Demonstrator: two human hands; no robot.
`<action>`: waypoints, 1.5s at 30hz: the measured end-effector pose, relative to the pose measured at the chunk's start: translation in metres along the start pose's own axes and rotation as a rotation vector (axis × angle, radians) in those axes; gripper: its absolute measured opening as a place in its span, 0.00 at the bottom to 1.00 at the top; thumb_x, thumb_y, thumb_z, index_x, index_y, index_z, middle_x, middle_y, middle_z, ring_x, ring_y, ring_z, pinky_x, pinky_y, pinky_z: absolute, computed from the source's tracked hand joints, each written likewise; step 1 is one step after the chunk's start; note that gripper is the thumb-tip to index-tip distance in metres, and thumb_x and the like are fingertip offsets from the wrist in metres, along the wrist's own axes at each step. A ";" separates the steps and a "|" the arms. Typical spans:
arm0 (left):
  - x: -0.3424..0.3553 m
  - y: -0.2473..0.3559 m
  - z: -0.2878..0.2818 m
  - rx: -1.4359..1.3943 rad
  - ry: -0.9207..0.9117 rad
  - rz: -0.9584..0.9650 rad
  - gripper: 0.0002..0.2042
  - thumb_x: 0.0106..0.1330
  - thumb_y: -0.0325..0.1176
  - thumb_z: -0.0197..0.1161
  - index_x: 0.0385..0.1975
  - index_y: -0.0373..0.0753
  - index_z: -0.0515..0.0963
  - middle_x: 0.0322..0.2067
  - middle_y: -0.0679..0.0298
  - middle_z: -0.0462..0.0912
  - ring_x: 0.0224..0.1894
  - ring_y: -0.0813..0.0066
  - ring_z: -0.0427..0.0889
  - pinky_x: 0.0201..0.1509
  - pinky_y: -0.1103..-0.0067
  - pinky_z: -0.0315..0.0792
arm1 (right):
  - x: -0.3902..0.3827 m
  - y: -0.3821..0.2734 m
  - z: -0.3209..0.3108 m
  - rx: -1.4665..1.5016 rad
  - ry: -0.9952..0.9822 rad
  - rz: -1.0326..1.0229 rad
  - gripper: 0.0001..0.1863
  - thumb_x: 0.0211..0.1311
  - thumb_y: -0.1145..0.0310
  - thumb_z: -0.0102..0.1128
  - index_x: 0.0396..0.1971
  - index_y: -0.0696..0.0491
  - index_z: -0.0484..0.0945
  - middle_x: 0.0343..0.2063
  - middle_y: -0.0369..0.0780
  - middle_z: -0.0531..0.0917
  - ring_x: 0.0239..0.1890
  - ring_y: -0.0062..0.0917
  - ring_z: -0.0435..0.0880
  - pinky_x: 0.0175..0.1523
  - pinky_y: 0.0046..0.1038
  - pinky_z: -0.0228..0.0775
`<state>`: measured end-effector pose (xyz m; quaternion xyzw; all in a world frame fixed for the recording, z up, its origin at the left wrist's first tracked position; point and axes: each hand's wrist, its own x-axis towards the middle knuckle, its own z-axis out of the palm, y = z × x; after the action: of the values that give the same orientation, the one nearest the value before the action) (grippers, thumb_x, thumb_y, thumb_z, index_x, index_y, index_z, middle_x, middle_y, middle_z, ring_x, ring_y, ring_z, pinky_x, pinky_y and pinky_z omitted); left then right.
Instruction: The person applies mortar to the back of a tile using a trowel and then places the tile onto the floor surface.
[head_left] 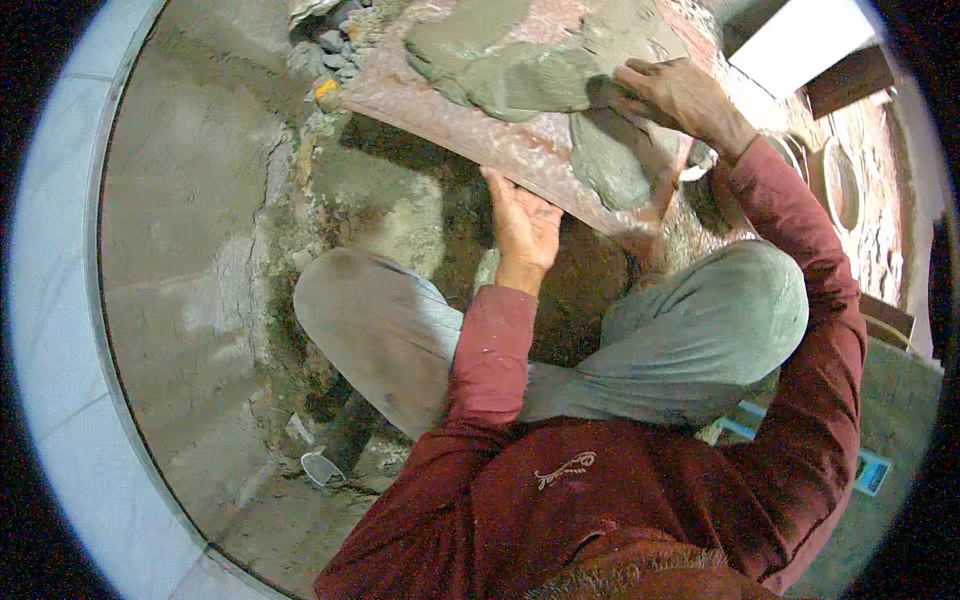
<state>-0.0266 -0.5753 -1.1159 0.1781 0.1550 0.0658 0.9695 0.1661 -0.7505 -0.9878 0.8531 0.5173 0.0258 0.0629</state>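
Note:
A pinkish slab or tile (545, 170) lies tilted in front of me, its upper face partly covered by wet grey mortar (520, 75). My left hand (527, 222) is closed on its near edge, thumb up at the rim and fingers underneath. Over the right part of the slab, my right hand (680, 100) is bent down at the mortar with its fingers curled together. What those fingers hold, if anything, is hidden by the hand and the mortar. A second patch of mortar (615, 165) spreads just below that hand.
Rubble (340, 40) lies past the slab's far left corner. A rough cement wall (190, 200) rises on the left, with a pipe end (322, 467) near its foot. Round pipe-like rings (838, 185) stand at right. My bent knees (720, 310) flank a dark hollow beneath the slab.

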 end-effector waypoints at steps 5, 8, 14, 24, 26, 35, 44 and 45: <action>0.003 -0.006 0.004 -0.035 0.086 -0.036 0.39 0.72 0.67 0.39 0.73 0.45 0.52 0.71 0.59 0.59 0.72 0.57 0.60 0.74 0.55 0.54 | 0.051 0.023 0.009 -0.132 0.153 -0.147 0.11 0.69 0.59 0.52 0.42 0.51 0.70 0.35 0.42 0.76 0.39 0.40 0.83 0.41 0.41 0.75; 0.006 -0.003 0.000 -0.018 0.058 -0.040 0.38 0.72 0.67 0.39 0.72 0.45 0.53 0.70 0.59 0.61 0.71 0.59 0.61 0.73 0.56 0.55 | 0.092 0.009 0.010 -0.109 0.209 -0.189 0.13 0.70 0.57 0.51 0.41 0.52 0.69 0.35 0.44 0.77 0.38 0.42 0.82 0.41 0.43 0.74; 0.003 -0.004 -0.010 -0.044 0.102 -0.014 0.38 0.71 0.68 0.41 0.72 0.46 0.55 0.69 0.60 0.63 0.69 0.59 0.63 0.73 0.58 0.57 | 0.104 -0.024 -0.040 0.843 -0.445 0.276 0.18 0.71 0.51 0.54 0.41 0.53 0.73 0.21 0.39 0.76 0.20 0.24 0.79 0.23 0.29 0.70; 0.004 -0.007 -0.004 -0.112 0.092 -0.051 0.37 0.71 0.68 0.40 0.71 0.49 0.56 0.68 0.60 0.66 0.67 0.60 0.67 0.71 0.58 0.60 | 0.115 -0.021 -0.029 1.210 -0.461 0.430 0.22 0.74 0.46 0.46 0.35 0.52 0.72 0.16 0.31 0.69 0.08 0.13 0.66 0.11 0.19 0.62; 0.005 -0.008 -0.006 -0.107 0.042 -0.044 0.36 0.71 0.68 0.41 0.71 0.48 0.57 0.67 0.61 0.66 0.67 0.61 0.68 0.71 0.59 0.61 | 0.122 -0.019 -0.022 1.350 -0.554 0.461 0.22 0.73 0.45 0.46 0.35 0.51 0.72 0.16 0.30 0.68 0.09 0.13 0.66 0.12 0.19 0.62; 0.004 -0.002 -0.009 -0.121 0.042 -0.064 0.38 0.70 0.68 0.43 0.71 0.47 0.56 0.66 0.60 0.67 0.66 0.62 0.68 0.70 0.58 0.60 | 0.119 -0.044 -0.053 0.874 -0.328 0.230 0.29 0.69 0.44 0.52 0.60 0.49 0.74 0.22 0.30 0.75 0.17 0.13 0.73 0.20 0.15 0.64; -0.001 0.005 0.003 -0.092 0.038 -0.060 0.38 0.71 0.67 0.44 0.70 0.44 0.58 0.65 0.58 0.68 0.65 0.62 0.68 0.70 0.61 0.61 | 0.142 -0.015 -0.091 0.453 -0.650 0.180 0.33 0.70 0.44 0.51 0.64 0.54 0.71 0.33 0.39 0.84 0.25 0.23 0.77 0.31 0.29 0.71; 0.001 0.002 0.006 -0.102 0.022 -0.069 0.38 0.71 0.67 0.44 0.70 0.44 0.58 0.65 0.58 0.68 0.65 0.62 0.68 0.70 0.61 0.61 | 0.116 0.013 -0.079 0.717 -0.578 0.269 0.32 0.70 0.46 0.53 0.63 0.54 0.72 0.33 0.38 0.84 0.25 0.23 0.76 0.30 0.27 0.71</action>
<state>-0.0239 -0.5756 -1.1102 0.1223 0.1682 0.0420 0.9772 0.2222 -0.6472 -0.9102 0.8527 0.3399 -0.3846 -0.0978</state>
